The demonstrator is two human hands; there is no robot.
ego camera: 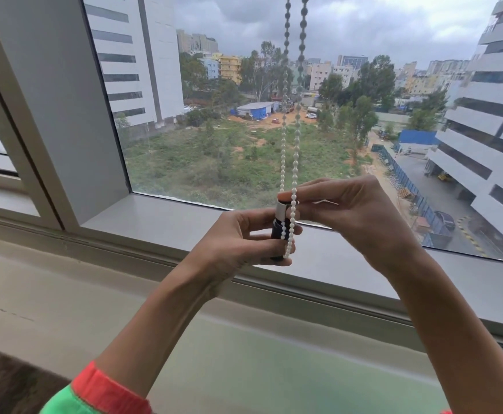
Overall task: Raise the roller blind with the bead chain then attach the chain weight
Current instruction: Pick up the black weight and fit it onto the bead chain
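Outside the big window (244, 100) are buildings. Left hand (238, 240) fingers clamp the chain weight (280, 225); right hand (355, 210) pinches the bead chain (292, 216) beside it. Next, I think: clip them together.

Your left hand (238, 237) sits left of your right hand (355, 213), with the chain weight (278, 225) upright between them. The bead chain (296, 138) hangs from above in two strands, looping down just right of the weight. Beyond your hands lies the window sill (160, 219); the window frame (56, 115) stands far left.
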